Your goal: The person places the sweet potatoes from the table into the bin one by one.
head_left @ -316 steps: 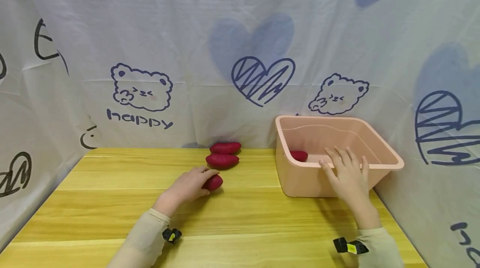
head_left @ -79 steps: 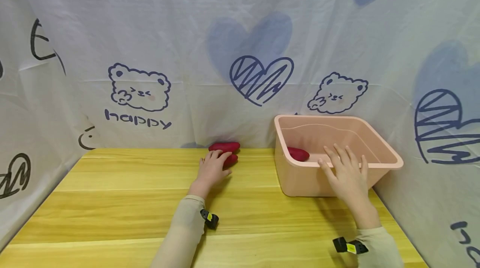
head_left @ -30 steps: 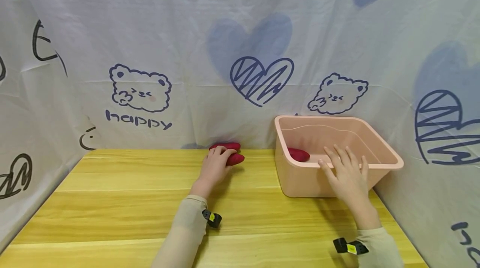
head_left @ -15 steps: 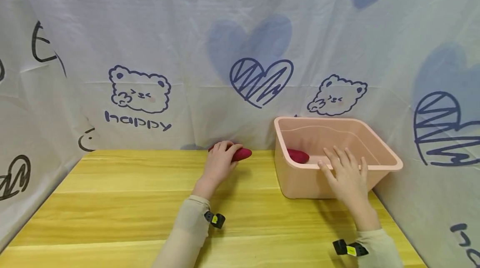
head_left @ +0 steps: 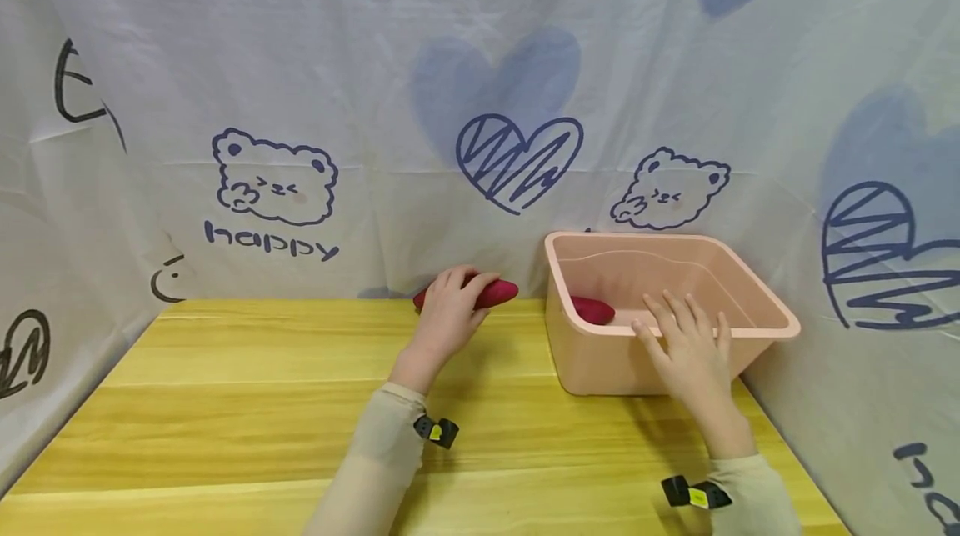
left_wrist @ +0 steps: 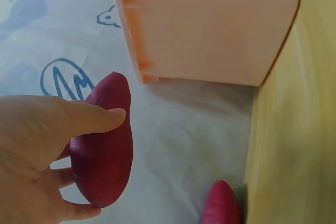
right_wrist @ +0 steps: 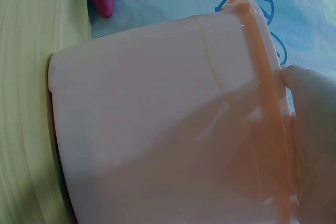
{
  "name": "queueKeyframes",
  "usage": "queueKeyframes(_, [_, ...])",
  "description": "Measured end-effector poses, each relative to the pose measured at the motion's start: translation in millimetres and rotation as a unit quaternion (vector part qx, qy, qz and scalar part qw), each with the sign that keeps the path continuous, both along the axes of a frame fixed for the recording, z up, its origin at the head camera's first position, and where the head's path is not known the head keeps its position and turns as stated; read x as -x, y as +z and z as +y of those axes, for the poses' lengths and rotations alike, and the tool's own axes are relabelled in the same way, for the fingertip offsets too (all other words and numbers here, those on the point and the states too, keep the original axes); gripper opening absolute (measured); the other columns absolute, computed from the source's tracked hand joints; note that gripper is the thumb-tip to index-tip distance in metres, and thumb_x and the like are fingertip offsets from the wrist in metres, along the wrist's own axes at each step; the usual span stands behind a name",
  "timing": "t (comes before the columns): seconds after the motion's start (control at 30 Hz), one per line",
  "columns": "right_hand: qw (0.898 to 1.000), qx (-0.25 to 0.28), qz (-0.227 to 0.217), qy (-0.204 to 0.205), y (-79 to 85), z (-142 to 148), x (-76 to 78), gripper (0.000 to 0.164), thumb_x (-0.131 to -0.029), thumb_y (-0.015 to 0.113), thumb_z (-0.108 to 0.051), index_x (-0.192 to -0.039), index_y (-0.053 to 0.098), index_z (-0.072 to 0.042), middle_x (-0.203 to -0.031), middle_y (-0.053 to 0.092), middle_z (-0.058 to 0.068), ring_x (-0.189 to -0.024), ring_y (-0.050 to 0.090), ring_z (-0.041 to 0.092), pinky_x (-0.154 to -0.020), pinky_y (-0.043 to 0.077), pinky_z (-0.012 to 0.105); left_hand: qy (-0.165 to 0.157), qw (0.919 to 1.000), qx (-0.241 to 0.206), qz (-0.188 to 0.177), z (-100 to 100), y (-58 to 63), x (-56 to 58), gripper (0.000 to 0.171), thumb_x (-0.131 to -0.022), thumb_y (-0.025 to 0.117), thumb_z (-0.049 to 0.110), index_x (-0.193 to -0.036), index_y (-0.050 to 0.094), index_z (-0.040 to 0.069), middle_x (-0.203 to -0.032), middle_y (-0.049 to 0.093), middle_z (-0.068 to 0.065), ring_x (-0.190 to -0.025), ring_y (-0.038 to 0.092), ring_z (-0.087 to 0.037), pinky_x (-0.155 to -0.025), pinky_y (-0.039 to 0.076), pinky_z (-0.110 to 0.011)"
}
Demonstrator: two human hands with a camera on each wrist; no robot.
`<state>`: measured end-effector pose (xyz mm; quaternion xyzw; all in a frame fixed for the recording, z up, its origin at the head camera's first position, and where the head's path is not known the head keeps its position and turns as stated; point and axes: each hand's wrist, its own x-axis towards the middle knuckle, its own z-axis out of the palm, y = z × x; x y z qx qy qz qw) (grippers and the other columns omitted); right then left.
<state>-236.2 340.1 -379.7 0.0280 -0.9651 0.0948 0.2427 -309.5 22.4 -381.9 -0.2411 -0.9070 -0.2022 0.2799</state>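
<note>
My left hand (head_left: 450, 315) grips a purple-red sweet potato (left_wrist: 102, 156), thumb on one side and fingers on the other. In the left wrist view it is held up, apart from the tabletop. A second sweet potato (left_wrist: 221, 205) lies on the table by the back cloth, mostly hidden behind my left hand in the head view. To the right stands a pink plastic bin (head_left: 622, 361). Inside it, near the left wall, a sweet potato (head_left: 594, 311) shows above the rim. My right hand (head_left: 693, 361) rests on the bin's front rim with fingers straight and spread, holding nothing.
The yellow wood-grain table (head_left: 247, 411) ends at a white cloth (head_left: 390, 102) printed with hearts and bears, which hangs behind and along both sides. The bin's raised rim stands between the table and its inside.
Earlier, three sweet potatoes were on the table, the left hand at the nearest. Since then the left hand has taken another, lifting it up and to the right. The right hand stays put.
</note>
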Motion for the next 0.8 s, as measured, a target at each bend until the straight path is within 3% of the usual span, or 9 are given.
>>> queueKeyframes(0.8, [1.000, -0.002, 0.002, -0.002, 0.5, -0.7, -0.5, 0.055, -0.090, 0.032, -0.054, -0.135, 0.039, -0.024, -0.143, 0.033, 0.011, -0.133, 0.020, 0.036, -0.105, -0.003, 0.060, -0.028, 0.9989, 0.016, 0.033, 53.0, 53.5, 5.4, 0.046, -0.080, 0.065, 0.031, -0.124, 0.050, 0.030, -0.118, 0.051, -0.002, -0.111, 0.044, -0.019, -0.094, 0.040, -0.038])
